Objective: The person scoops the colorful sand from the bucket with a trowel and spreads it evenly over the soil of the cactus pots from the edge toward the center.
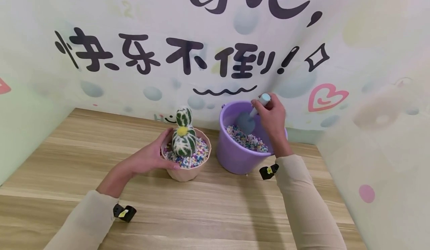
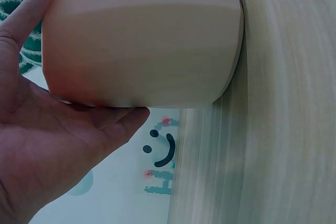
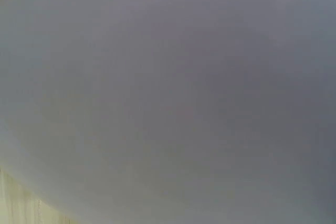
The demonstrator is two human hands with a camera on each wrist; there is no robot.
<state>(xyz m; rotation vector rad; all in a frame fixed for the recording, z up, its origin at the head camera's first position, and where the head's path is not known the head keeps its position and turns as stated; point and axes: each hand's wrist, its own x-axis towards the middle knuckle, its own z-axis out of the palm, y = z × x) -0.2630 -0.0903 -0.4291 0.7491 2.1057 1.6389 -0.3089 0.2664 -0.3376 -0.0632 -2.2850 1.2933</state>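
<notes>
Left of the purple round bucket (image 1: 231, 158): left hand (image 1: 152, 155) — grasping the pale-pink faceted pot (image 1: 184, 174).
Over the bucket: right hand (image 1: 273, 116) — gripping a pale-handled blue scoop (image 1: 246, 123).

A white printed wall sheet (image 1: 208, 26) bears bold black Chinese characters (image 1: 186, 61), a black wavy line (image 1: 226, 92), an outlined pink heart (image 1: 327, 97) and soft grey-blue bubbles (image 1: 152, 93). Before it lies a light-brown wood-grain tabletop (image 1: 208, 216); a solid pink oval (image 1: 367, 193) marks the pale right-hand wall (image 1: 396, 160).
</notes>
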